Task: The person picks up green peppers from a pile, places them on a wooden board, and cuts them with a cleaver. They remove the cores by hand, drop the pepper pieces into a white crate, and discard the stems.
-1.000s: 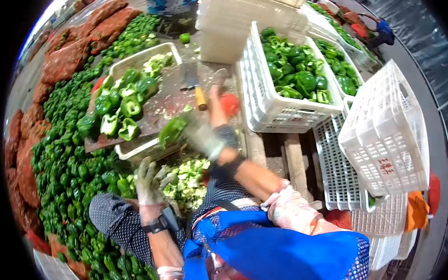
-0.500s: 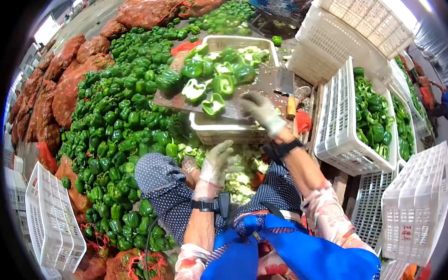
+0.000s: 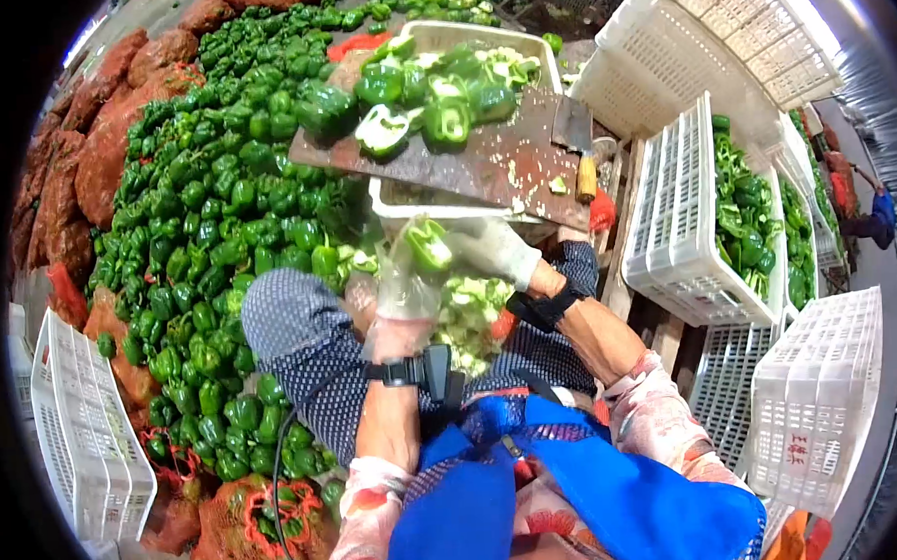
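Observation:
A cut green bell pepper half (image 3: 428, 245), hollow side showing, is held up just in front of the cutting board. My left hand (image 3: 410, 287), in a pale glove and smeared by motion, is closed around it from the left and below. From the right, my gloved right hand (image 3: 499, 252) grips at the pepper's edge with its fingers together. More cut pepper halves (image 3: 449, 122) lie on the brown board (image 3: 464, 171), which rests across a white crate (image 3: 395, 197). On the board's right end lies a cleaver (image 3: 572, 124) with a yellow handle.
Whole green peppers (image 3: 207, 250) cover the floor on my left, with red mesh sacks (image 3: 123, 164) beyond. White crates of cut peppers (image 3: 666, 220) stand on my right. Pale pepper scraps (image 3: 470, 324) lie between my knees. Another person (image 3: 881, 211) is at the far right.
The pepper half has left the board's front edge and come down between my hands. My right hand has moved left and down, towards my left hand. The view has tilted slightly.

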Available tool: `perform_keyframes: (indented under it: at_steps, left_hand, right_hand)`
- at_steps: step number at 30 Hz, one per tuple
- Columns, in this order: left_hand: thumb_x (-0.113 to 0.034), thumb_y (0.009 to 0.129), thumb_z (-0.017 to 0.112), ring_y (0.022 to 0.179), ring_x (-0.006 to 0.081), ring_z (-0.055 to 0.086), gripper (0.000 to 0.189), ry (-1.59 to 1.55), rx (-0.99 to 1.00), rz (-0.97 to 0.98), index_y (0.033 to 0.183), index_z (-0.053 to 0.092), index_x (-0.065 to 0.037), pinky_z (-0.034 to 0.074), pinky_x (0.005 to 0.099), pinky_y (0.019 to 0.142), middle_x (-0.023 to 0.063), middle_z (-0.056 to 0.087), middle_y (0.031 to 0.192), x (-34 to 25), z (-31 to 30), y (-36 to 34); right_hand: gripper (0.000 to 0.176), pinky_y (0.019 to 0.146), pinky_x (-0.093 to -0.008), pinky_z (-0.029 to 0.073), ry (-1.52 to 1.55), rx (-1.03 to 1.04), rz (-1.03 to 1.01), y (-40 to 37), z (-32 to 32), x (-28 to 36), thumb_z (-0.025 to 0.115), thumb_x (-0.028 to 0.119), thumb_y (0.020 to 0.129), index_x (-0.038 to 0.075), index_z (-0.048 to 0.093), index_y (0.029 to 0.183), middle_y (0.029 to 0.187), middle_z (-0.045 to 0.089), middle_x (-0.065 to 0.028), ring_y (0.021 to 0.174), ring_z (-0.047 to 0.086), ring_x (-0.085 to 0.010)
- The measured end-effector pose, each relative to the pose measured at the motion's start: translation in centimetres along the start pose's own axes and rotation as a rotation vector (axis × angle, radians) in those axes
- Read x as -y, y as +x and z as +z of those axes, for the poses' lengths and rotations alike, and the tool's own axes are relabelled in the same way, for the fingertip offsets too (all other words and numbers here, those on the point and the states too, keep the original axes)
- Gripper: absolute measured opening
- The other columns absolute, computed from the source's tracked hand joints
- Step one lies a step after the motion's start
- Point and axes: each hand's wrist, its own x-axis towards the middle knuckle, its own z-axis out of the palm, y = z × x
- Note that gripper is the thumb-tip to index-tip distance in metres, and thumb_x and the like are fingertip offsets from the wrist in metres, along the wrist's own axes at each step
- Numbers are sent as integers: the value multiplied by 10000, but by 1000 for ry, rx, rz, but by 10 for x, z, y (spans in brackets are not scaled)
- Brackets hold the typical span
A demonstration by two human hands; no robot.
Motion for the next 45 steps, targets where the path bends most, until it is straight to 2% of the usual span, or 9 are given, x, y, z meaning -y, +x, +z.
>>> perform_keyframes:
  at_steps: [2, 9, 15, 23, 28, 32, 34, 41, 45]
  left_hand:
    - [-469, 973, 464, 1285, 228, 454, 628, 1053, -83, 281, 1438, 386, -54, 380, 469, 1077, 100, 443, 1431, 13, 2, 2]
    - [-447, 921, 590, 1141, 230, 553, 574, 882, -100, 192, 1313, 513, -35, 456, 375, 976, 104, 576, 1247, 22, -14, -6]
    - [-455, 932, 565, 1195, 231, 506, 612, 2062, 264, 505, 1379, 466, -49, 396, 353, 1033, 102, 506, 1352, 24, -15, -10]
    - [-796, 824, 378, 1263, 214, 422, 961, 1751, 75, 188, 1426, 398, -47, 386, 371, 1050, 73, 438, 1440, 22, -16, -8]
    - [-814, 803, 355, 1234, 186, 433, 979, 1639, -91, 60, 1402, 425, -43, 406, 347, 1022, 74, 468, 1409, 20, -10, -8]
    - [-385, 953, 523, 1105, 177, 542, 488, 2250, -147, 84, 1312, 519, -54, 440, 321, 976, 79, 558, 1285, -1, -13, 10]
    - [-128, 919, 480, 1069, 173, 565, 356, 2689, 227, 408, 1255, 572, -56, 445, 299, 959, 75, 588, 1216, 0, -11, 1]
    - [-111, 916, 541, 980, 156, 571, 263, 1747, -459, 335, 1153, 635, -49, 475, 285, 855, 53, 643, 1061, 19, -4, 1]
    - [-156, 920, 566, 955, 153, 582, 255, 2059, -361, 247, 1143, 641, -58, 480, 267, 821, 45, 642, 1059, 17, 1, -5]
  right_hand:
    - [370, 825, -427, 500, -116, -44, -103, -25, -5, 10, 541, 360, 916, 42, 657, 1064, 986, 670, -192, 931, 643, -358]
    - [428, 739, -412, 545, -431, -143, -589, -73, -3, 8, 604, 241, 870, 123, 515, 1272, 1168, 565, -131, 875, 648, -334]
    - [432, 756, -459, 515, -360, -106, -538, -62, 22, -23, 619, 270, 847, 59, 517, 1210, 1118, 577, -184, 956, 616, -357]
    - [398, 851, -404, 465, 362, 323, -372, -86, -5, 7, 615, 281, 850, 1, 578, 1131, 1029, 633, -214, 988, 602, -338]
    - [349, 782, -428, 474, 165, 231, -319, -80, 5, -4, 588, 294, 874, -16, 567, 1031, 965, 626, -209, 911, 607, -365]
    - [320, 712, -489, 465, -76, -24, -416, -69, 27, -17, 556, 308, 896, -10, 529, 929, 862, 596, -232, 807, 590, -420]
    - [327, 726, -463, 479, -109, -90, -413, -69, 34, -14, 563, 306, 892, -9, 572, 975, 873, 616, -234, 823, 606, -414]
    - [347, 713, -492, 479, -96, 24, -395, -58, 38, -18, 560, 317, 901, -23, 528, 962, 872, 608, -246, 838, 609, -422]
    - [319, 702, -399, 485, 182, 269, -336, -62, 24, -22, 575, 283, 913, -6, 562, 1045, 914, 630, -182, 815, 612, -281]
